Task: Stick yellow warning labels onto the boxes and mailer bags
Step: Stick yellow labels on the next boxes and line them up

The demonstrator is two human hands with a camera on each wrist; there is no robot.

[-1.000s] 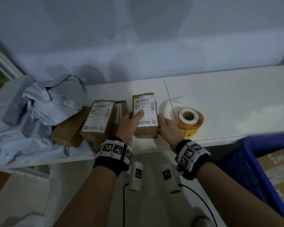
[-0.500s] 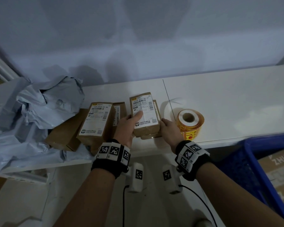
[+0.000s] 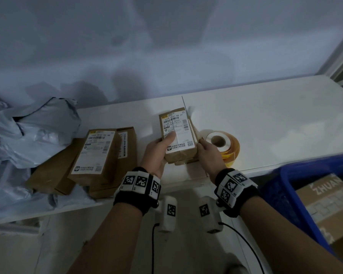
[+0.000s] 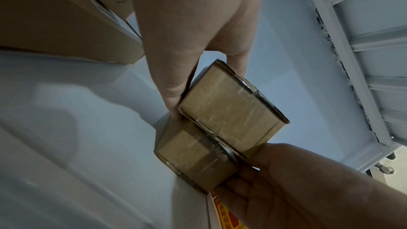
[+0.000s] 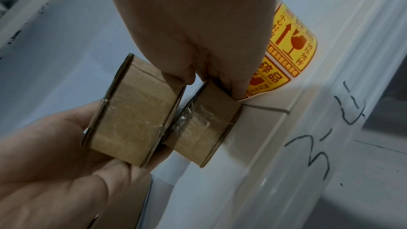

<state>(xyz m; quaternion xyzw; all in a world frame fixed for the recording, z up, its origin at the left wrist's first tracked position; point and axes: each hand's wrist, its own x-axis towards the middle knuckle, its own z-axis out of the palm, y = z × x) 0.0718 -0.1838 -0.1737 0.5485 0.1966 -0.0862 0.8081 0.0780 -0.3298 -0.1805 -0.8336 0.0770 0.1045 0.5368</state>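
Observation:
Two small brown boxes sit between my hands near the front edge of the white table [image 3: 265, 125]. My left hand [image 3: 159, 150] grips the upper box [image 3: 177, 133], thumb on its white shipping label, and holds it tilted just off the lower box [image 3: 186, 161]. In the wrist views the upper box [image 4: 233, 111] [image 5: 136, 111] stands slightly apart from the lower box [image 4: 193, 159] [image 5: 202, 128]. My right hand [image 3: 204, 148] pinches the lower box at its right side. The roll of yellow warning labels [image 3: 224, 145] [image 5: 290, 50] lies just right of that hand.
Several more labelled brown boxes [image 3: 95, 155] lie to the left, beside a heap of grey mailer bags [image 3: 28, 139]. A blue crate [image 3: 281, 194] holding a carton stands below the table at the right. A wall runs behind the table.
The left hand has raised and tilted the upper box off the lower one. The right hand has closed in on the lower box's right side.

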